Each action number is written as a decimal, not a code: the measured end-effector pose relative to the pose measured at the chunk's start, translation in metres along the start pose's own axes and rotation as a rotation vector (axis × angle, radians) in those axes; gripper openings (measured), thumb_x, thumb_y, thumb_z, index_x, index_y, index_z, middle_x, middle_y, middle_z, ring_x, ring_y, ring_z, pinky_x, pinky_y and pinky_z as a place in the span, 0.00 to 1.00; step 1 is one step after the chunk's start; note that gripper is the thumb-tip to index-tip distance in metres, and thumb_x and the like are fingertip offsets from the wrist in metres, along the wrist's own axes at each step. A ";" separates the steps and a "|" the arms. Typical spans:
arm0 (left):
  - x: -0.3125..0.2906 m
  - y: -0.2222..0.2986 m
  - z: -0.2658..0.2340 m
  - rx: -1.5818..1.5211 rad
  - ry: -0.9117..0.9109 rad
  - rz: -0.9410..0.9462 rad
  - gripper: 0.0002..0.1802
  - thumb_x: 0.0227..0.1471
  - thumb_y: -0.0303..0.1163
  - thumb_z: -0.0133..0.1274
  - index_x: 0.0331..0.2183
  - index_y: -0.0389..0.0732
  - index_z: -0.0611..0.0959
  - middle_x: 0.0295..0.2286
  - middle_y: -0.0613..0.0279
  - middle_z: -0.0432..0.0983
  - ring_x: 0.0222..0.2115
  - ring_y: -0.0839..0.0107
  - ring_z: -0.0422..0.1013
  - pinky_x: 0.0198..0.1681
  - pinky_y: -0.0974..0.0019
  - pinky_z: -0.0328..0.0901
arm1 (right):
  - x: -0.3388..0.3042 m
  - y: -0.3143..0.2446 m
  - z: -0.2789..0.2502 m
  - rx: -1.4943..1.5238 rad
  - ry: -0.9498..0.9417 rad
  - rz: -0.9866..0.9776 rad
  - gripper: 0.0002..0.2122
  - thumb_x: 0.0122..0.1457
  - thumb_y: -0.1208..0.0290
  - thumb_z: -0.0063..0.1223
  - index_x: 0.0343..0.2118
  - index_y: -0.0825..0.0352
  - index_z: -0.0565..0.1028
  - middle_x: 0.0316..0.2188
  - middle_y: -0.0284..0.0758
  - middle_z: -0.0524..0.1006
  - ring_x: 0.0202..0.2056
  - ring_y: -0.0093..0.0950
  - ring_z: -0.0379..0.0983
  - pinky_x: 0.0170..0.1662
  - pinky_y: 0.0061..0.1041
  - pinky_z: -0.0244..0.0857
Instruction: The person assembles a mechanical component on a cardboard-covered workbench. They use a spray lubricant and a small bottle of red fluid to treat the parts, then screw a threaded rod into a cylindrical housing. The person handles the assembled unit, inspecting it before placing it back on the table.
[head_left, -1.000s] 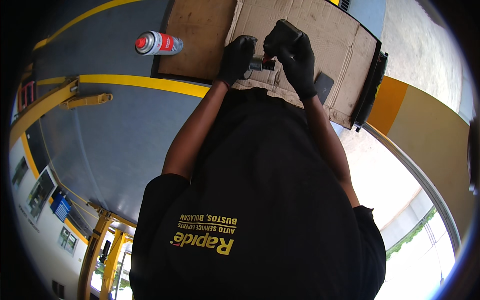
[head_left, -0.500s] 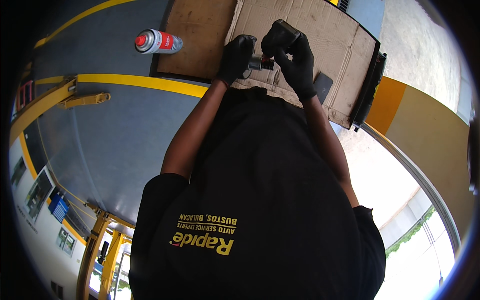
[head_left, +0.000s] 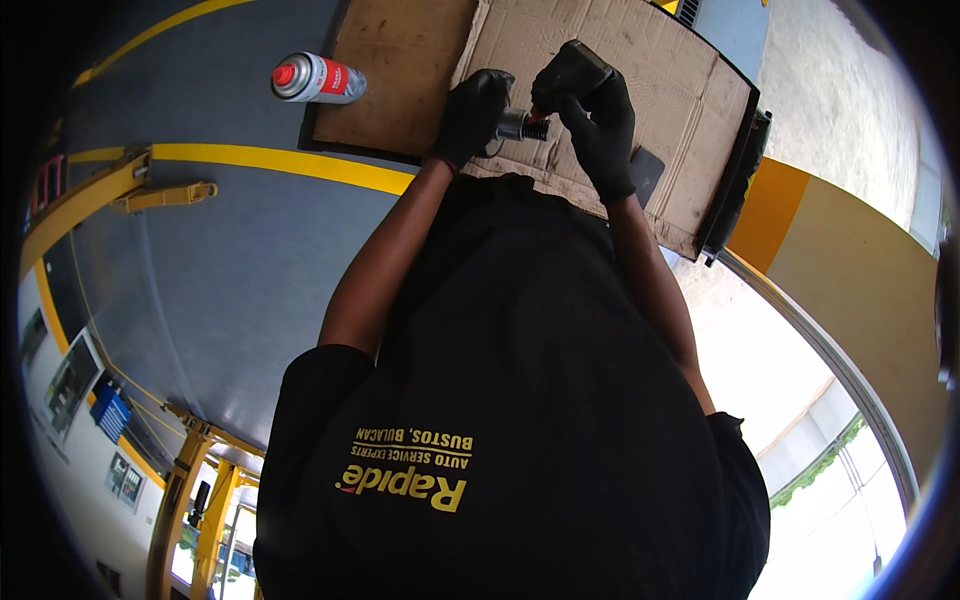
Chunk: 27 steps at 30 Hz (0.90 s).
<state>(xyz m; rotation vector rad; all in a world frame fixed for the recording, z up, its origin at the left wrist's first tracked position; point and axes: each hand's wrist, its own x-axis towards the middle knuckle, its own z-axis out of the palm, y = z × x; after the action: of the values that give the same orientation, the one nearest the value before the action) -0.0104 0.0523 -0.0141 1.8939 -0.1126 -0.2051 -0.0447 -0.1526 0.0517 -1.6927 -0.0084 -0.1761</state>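
- A red-capped spray can [head_left: 318, 79] lies on its side on the grey floor [head_left: 230, 260], just left of the cardboard sheet [head_left: 690, 110].
- The gloved left hand [head_left: 470, 115] has its fingers wrapped around a small metal cylindrical part [head_left: 520, 125], held over the cardboard.
- The gloved right hand [head_left: 598, 120] has its fingers clamped on a dark block-shaped piece [head_left: 570, 68] at the part's end.
- This looks like a fitting or pulling step; the next move calls for a steady left grip.

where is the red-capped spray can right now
In the head view, the red-capped silver spray can lies on its side on the grey floor, upper left, just left of the brown cardboard sheets and beyond the yellow floor line.
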 end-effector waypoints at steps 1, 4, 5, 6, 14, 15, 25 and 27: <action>0.000 0.000 0.000 0.009 0.002 0.003 0.19 0.68 0.44 0.51 0.44 0.39 0.85 0.34 0.52 0.84 0.37 0.57 0.82 0.42 0.57 0.74 | 0.000 0.001 0.000 0.006 -0.001 -0.005 0.20 0.61 0.70 0.67 0.54 0.66 0.75 0.43 0.30 0.81 0.42 0.20 0.78 0.47 0.25 0.73; 0.000 0.001 0.001 0.013 0.008 0.025 0.19 0.68 0.45 0.50 0.44 0.40 0.85 0.35 0.51 0.84 0.39 0.56 0.82 0.43 0.57 0.74 | 0.000 -0.002 0.002 -0.034 -0.022 -0.047 0.19 0.61 0.70 0.67 0.53 0.67 0.75 0.42 0.30 0.81 0.41 0.19 0.78 0.46 0.25 0.73; 0.000 0.001 0.001 0.015 0.008 0.017 0.19 0.68 0.45 0.50 0.44 0.40 0.85 0.35 0.51 0.84 0.39 0.56 0.82 0.43 0.57 0.74 | 0.000 -0.005 0.003 -0.063 -0.024 -0.056 0.19 0.61 0.70 0.67 0.53 0.67 0.75 0.42 0.30 0.81 0.41 0.19 0.78 0.46 0.25 0.73; 0.000 0.001 0.001 0.018 0.007 0.008 0.19 0.68 0.44 0.51 0.44 0.40 0.85 0.36 0.51 0.84 0.39 0.56 0.82 0.43 0.57 0.74 | 0.000 -0.008 0.003 -0.092 -0.025 -0.064 0.19 0.60 0.70 0.67 0.53 0.67 0.75 0.42 0.30 0.81 0.41 0.19 0.78 0.46 0.24 0.73; -0.001 0.008 0.000 0.017 0.005 0.008 0.17 0.67 0.41 0.51 0.44 0.39 0.85 0.36 0.50 0.85 0.40 0.55 0.83 0.44 0.57 0.75 | 0.001 -0.007 -0.005 -0.112 0.006 -0.067 0.20 0.60 0.70 0.68 0.53 0.67 0.75 0.41 0.30 0.82 0.40 0.19 0.78 0.43 0.24 0.73; 0.000 0.007 0.000 0.021 0.002 0.004 0.17 0.67 0.41 0.51 0.44 0.39 0.85 0.36 0.50 0.85 0.40 0.55 0.83 0.44 0.57 0.75 | 0.001 -0.006 -0.006 -0.109 0.017 -0.070 0.20 0.60 0.69 0.68 0.53 0.67 0.75 0.41 0.31 0.82 0.40 0.19 0.78 0.43 0.24 0.73; 0.000 0.010 0.001 -0.014 0.005 -0.057 0.22 0.69 0.47 0.49 0.47 0.39 0.87 0.33 0.58 0.83 0.34 0.72 0.78 0.41 0.64 0.72 | -0.005 0.038 -0.049 -0.440 0.058 0.149 0.18 0.62 0.71 0.64 0.52 0.71 0.77 0.40 0.37 0.83 0.39 0.27 0.81 0.44 0.26 0.76; 0.002 0.012 0.002 -0.002 -0.014 -0.069 0.23 0.68 0.47 0.49 0.47 0.39 0.87 0.33 0.59 0.84 0.34 0.72 0.78 0.42 0.64 0.72 | -0.003 0.077 -0.071 0.311 0.199 0.525 0.17 0.63 0.65 0.61 0.50 0.71 0.77 0.39 0.41 0.82 0.39 0.33 0.81 0.46 0.29 0.78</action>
<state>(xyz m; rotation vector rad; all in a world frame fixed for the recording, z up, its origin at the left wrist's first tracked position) -0.0091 0.0459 -0.0031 1.8966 -0.0563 -0.2650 -0.0473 -0.2327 -0.0158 -1.3111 0.5268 0.0517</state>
